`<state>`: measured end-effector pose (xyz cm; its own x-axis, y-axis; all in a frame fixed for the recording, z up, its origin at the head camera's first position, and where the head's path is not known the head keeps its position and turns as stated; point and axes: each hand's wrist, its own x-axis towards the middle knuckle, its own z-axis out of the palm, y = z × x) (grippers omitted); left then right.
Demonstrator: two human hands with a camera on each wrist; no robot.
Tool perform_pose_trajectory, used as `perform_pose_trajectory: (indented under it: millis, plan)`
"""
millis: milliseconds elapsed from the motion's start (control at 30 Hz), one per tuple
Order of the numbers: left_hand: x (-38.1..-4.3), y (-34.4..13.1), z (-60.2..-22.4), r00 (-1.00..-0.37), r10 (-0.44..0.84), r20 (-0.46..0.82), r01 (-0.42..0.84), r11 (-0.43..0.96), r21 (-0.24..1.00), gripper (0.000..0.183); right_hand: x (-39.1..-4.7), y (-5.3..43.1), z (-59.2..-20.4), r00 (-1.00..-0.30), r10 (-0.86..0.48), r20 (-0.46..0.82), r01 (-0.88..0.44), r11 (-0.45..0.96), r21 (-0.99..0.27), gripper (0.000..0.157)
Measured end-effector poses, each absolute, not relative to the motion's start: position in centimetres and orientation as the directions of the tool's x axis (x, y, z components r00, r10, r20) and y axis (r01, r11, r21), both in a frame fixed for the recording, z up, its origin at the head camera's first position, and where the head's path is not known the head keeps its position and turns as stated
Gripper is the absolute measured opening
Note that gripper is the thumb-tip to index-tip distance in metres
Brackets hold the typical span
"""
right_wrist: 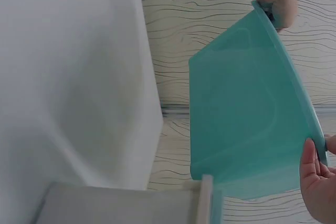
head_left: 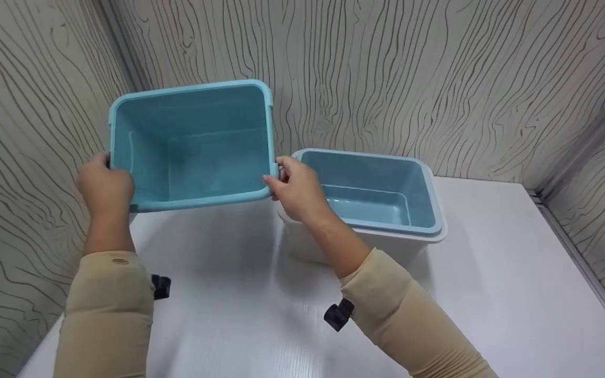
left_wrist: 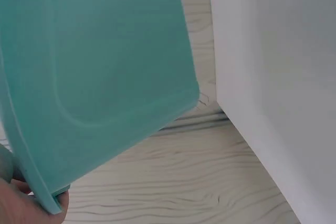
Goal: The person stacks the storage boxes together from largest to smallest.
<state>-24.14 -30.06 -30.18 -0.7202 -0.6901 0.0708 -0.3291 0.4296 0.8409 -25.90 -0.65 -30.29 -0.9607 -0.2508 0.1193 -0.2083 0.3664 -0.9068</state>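
A teal plastic storage bin (head_left: 213, 152) is held up above the table, tilted so that its bare inside faces me. My left hand (head_left: 105, 186) grips its rim at the left end. At the right end my right hand (head_left: 298, 190) pinches the rim between thumb and fingers. In the right wrist view the bin's outer side (right_wrist: 236, 103) shows, with both hands on its rim. Just right of my right hand, a paler blue bin (head_left: 373, 210) sits nested inside a white bin (head_left: 355, 244) on the table.
The white table (head_left: 502, 273) stands against wood-grain patterned walls (head_left: 365, 79) at the back and sides. A grey metal strip (head_left: 581, 252) runs along the right edge of the table. Small black cameras (head_left: 162, 287) are strapped at both wrists.
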Motion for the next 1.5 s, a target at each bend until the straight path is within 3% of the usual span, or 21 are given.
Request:
perform_pose_trajectory:
  millis: [200,533,967,1233,1500]
  plan:
    - [-24.7,-28.3,-29.8,-0.718,-0.685,0.125,-0.239,0.411,0.88,0.042,-25.9,1.6,-28.8,-0.952,-0.231,0.202,-0.275,0.353,-0.895,0.029]
    - [-24.9,-23.4,-28.7,-0.776,-0.603,0.184,-0.072,0.375,0.924,0.04,-26.4,6.8,-27.3,-0.941,-0.147,0.306,-0.339,0.378,-0.862,0.029]
    - [-25.1,-16.9,-28.5,-0.817,-0.509,0.272,0.191,0.206,0.96,0.035,-26.8,14.2,-26.4,-0.926,-0.019,0.378,-0.356,0.381,-0.853,0.036]
    - [-25.4,-13.4,-28.6,-0.851,-0.433,0.298,0.255,0.156,0.954,0.031,-26.3,17.6,-26.0,-0.916,0.105,0.388,-0.314,0.416,-0.853,0.036]
    - [-26.1,-10.5,-29.0,-0.88,-0.375,0.291,0.277,0.091,0.956,0.029,-26.4,20.9,-26.1,-0.892,0.194,0.409,-0.309,0.397,-0.864,0.023]
